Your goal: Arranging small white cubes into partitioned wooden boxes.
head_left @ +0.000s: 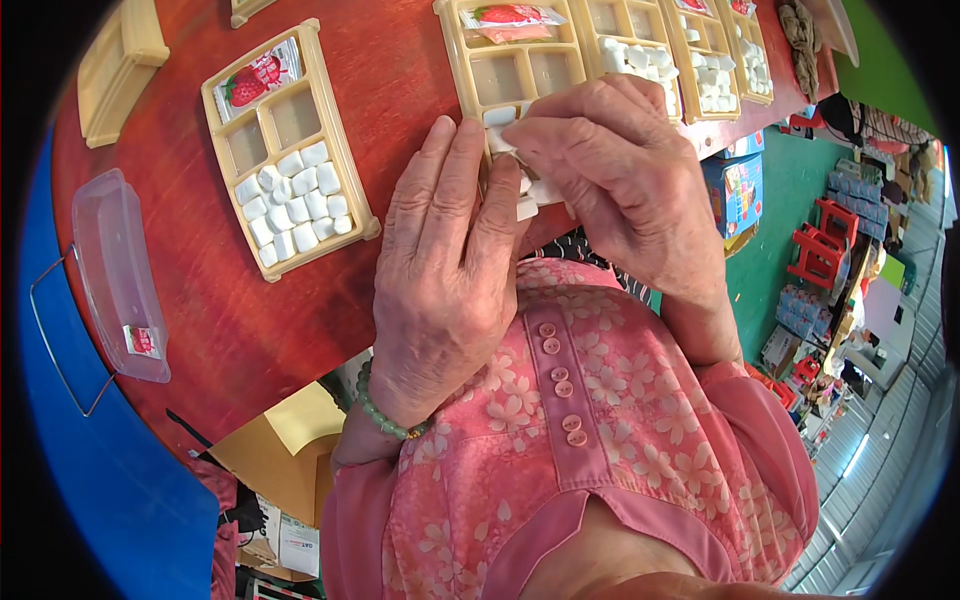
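Marshmallows: small, white, matte, soft-looking cylinders with rounded edges; about eighteen point(297, 210) fill the large compartment of the tray at 10 o'clock, and others lie under the hands at 12 o'clock, partly covered.
Trays: cream moulded plastic with raised rims and compartments; one at 10 o'clock point(338, 140), one beneath the hands at 12 point(500, 78), three more point(605, 18) between 1 and 2.
Sachets: glossy, crinkled, strawberry-printed; one point(258, 82) in the 10 o'clock tray, another point(510, 16) at the top of the 12 o'clock tray.
Left hand: point(440, 270) back upward over the near-left edge of the 12 o'clock tray, fingers long and slightly parted; whether they grip anything beneath, I cannot tell.
Right hand: point(640, 180) curled above the same tray, thumb and forefinger brought together beside the marshmallows; whether one is pinched, I cannot tell.
Clothing: pink blossom-print top point(640, 410) with six round buttons; one bracelet of green beads point(378, 415) on the left wrist.
Clear box: one, see-through plastic point(115, 240), at 9 o'clock, a small packet point(141, 341) inside.
Surface: worn red tabletop point(220, 340); smooth blue panel point(100, 470) at 8 o'clock.
Room: green floor point(750, 280), red plastic stools point(820, 265) at 3 o'clock, open cardboard box point(270, 450) at 8, ribbed metal ceiling point(905, 490) at 4.
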`<state>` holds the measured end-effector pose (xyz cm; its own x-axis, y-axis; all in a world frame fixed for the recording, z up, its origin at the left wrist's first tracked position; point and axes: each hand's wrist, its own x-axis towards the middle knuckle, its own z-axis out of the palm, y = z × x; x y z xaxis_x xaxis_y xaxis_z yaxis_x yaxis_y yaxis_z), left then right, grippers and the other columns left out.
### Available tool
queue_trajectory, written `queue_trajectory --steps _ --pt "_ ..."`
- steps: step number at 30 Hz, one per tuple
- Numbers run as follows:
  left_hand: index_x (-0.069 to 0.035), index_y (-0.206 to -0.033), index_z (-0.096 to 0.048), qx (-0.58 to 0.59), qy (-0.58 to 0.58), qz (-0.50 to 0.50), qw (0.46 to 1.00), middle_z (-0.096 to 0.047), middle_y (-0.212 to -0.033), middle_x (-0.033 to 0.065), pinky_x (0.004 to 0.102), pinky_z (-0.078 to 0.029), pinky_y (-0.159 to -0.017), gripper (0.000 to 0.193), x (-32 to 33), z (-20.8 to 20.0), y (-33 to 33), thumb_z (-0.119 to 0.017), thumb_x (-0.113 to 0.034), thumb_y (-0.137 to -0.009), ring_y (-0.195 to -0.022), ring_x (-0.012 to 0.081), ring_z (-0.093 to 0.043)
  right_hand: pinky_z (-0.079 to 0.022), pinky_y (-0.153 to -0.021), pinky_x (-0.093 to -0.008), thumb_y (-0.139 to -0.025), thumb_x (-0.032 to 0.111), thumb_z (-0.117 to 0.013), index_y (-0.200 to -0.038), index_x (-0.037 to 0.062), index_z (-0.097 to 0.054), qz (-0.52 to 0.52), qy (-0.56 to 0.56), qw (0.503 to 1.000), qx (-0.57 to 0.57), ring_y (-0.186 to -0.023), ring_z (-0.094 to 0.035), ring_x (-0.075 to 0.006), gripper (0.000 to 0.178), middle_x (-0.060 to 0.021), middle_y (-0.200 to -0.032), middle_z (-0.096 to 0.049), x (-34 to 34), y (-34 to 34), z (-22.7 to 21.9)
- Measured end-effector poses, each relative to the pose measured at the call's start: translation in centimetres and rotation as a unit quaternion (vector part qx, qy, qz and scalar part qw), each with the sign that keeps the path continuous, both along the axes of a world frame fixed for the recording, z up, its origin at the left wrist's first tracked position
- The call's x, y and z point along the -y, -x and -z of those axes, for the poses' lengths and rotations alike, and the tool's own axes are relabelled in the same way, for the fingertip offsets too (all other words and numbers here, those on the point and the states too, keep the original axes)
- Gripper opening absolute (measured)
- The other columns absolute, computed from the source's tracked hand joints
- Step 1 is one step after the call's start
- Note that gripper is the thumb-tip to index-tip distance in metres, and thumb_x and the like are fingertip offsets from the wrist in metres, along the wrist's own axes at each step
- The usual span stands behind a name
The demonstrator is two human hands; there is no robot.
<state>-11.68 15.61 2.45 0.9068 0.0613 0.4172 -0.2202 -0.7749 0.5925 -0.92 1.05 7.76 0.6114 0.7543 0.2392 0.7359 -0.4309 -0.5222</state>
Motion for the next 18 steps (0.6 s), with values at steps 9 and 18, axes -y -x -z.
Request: queue_trajectory --steps 9,18 --pt "0.005 -0.127 -0.063 0.008 0.01 0.0 1.0 -0.059 -0.138 0.02 0.047 -0.048 -0.105 0.042 -0.2 0.2 -0.2 -0.07 -0.006 -0.088 -0.128 0.0402 -0.057 -0.045 -0.08 -0.0347 -0.07 0.023 -0.084 -0.097 0.0094 -0.077 -0.019 -0.022 0.999 0.035 -0.085 -0.063 -0.0219 0.031 -0.0042 -0.095 -0.068 1.8 1.4 0.4" --pt "0.003 -0.127 -0.064 0.014 -0.008 -0.006 1.0 -0.062 -0.135 0.019 0.047 -0.049 -0.104 0.039 -0.1 0.3 -0.1 -0.069 -0.007 -0.089 -0.126 0.04 -0.059 -0.043 -0.078 -0.0356 -0.069 0.013 -0.079 -0.094 0.0079 -0.074 -0.035 -0.044 0.996 0.075 -0.086 -0.061 -0.0231 0.026 -0.0031 -0.095 -0.065 1.7 1.9 2.3"
